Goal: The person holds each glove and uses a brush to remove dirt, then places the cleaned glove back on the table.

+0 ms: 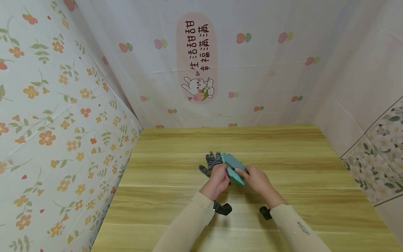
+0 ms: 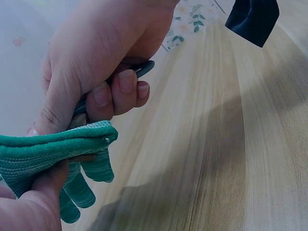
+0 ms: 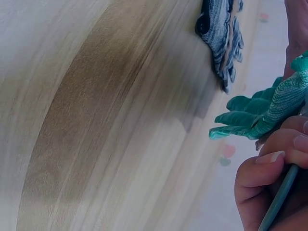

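Two holds: left hand (image 1: 218, 177) pinches green knit glove (image 1: 234, 177), right hand (image 1: 259, 181) grips flat grey-blue oval (image 1: 233, 160). I think lining-up; next needs gentle push.

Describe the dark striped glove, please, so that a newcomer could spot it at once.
Start at the wood-grained table; over it, the person's left hand and right hand hold a green glove. Just beyond the left hand, toward its left, the dark striped glove lies on the table. Its dark-and-pale stripes set it apart from the green one.
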A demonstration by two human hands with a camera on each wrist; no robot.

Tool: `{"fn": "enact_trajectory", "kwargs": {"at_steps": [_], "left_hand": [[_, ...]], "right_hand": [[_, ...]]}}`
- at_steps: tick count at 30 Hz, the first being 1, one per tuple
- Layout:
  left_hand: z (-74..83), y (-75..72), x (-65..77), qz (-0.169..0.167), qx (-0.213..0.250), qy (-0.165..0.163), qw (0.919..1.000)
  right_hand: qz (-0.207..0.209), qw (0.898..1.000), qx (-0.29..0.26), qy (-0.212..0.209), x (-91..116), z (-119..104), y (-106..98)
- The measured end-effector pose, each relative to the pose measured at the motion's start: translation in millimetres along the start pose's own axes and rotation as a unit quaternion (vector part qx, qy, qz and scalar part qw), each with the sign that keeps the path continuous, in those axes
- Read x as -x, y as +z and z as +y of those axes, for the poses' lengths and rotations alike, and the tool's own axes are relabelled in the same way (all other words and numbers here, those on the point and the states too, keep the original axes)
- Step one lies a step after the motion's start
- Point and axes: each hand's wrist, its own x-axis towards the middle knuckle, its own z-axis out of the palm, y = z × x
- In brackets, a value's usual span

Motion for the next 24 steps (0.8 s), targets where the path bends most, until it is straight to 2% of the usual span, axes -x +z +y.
{"fn": "enact_trajectory", "kwargs": {"at_steps": [6,24], "left_hand": [[1.0,-0.2,0.4,0.003,0.005,-0.017,0.9998],[4.2,-3.3,-2.5,0.005,-0.006,-0.011,0.9999]], "right_hand": [[-0.006,1.000,-0.008,0.000,0.7,2.2,-0.4],[-0.004,0.999,-0.031,-0.004,-0.2,3.4,1.3]]}}
